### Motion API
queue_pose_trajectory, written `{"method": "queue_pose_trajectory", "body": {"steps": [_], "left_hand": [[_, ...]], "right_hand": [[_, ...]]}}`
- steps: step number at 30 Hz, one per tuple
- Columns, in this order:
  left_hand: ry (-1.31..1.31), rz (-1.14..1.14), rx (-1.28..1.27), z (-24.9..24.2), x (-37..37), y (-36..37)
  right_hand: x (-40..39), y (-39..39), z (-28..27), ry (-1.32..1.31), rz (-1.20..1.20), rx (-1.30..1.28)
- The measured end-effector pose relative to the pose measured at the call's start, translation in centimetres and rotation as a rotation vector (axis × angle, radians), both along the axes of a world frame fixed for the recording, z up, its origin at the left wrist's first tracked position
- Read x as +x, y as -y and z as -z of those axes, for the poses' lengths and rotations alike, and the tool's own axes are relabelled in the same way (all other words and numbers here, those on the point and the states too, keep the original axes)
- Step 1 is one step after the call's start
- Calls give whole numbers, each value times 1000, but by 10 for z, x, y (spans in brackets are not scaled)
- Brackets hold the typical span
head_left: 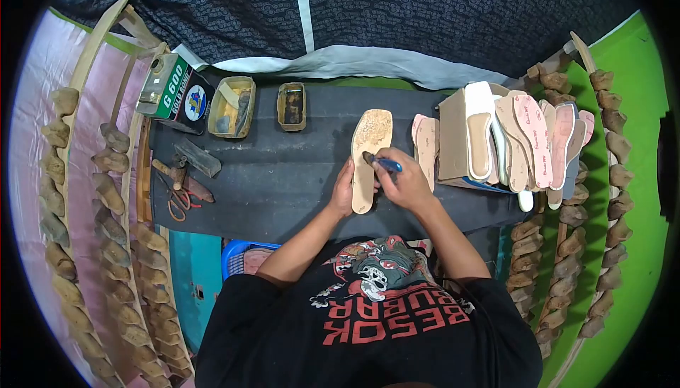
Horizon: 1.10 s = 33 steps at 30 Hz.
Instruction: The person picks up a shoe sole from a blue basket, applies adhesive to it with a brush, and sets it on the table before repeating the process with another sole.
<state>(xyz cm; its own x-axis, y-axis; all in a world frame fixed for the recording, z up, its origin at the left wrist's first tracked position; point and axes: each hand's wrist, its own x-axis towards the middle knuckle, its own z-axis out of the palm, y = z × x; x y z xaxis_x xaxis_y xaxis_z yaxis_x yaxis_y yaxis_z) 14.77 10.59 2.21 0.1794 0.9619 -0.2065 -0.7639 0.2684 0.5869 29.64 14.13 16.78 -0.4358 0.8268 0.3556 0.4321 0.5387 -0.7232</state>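
A tan insole [373,129] stands lengthwise in front of me, its broad square toe pointing away and its upper half looking darker and mottled. My left hand [343,188] grips its left edge near the narrow heel part. In my right hand [407,183] is a blue-handled brush [389,165], its dark tip against the middle of the insole's face. The fingers of my right hand also lie close to the insole's right edge. Part of the brush is hidden in the fingers.
At right, a cardboard box [453,137] holds several insoles [531,133]; a pink one [425,144] leans beside it. Two tubs [232,107] [292,107] and a glue can [173,94] stand at back left. Scissors [180,202] and a hammer [170,170] lie left. Racks of shoe lasts [113,193] flank the table.
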Motion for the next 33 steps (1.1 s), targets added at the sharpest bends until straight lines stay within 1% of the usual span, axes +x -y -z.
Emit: {"method": "queue_pose_trajectory", "body": {"steps": [2,4,7,8,11,12,15,16,19,20,24,27,28,31,32,33], "left_hand": [[3,31,4,6,-3,-2],[-33,45,31,-3,-2,-1],[-52,68,80,-16,3,2],[-40,81,65,-12,5,2],[-13,30,-12,-8,12,3],[-8,16,-12,-8,12,3],[-16,-15,5,-6,8,0],[-34,-11,24,-5,3,0],[-84,-11,53,-6,-1,-2],[-75,1,57,-6,-1,-2],[-18,-17,-24,-8,11,-3],[63,21,48,-3,9,-4],[45,-10,19,-4,11,-3],[-12,83,68,-7,0,-4],[-88,25,15,-11,3,-2],[-68,31,20,-10,3,-3]], "right_hand": [[1,-4,2,-22,43,25],[1,-12,0,-66,132,37],[1,-19,-9,-112,247,-41],[-3,-19,-10,-112,260,-16],[-10,-13,0,-97,183,96],[-13,-8,0,-92,176,98],[-9,-5,5,-107,260,-45],[-5,-8,4,-87,289,-2],[3,-13,7,-97,359,-37],[3,-14,8,-91,345,19],[-14,-4,0,-122,257,-14],[-16,3,-1,-144,200,-128],[-14,4,-4,-117,214,-137],[-6,-8,1,-131,276,3],[-2,-11,-1,-101,295,34],[-2,-13,-3,-100,287,8]]}}
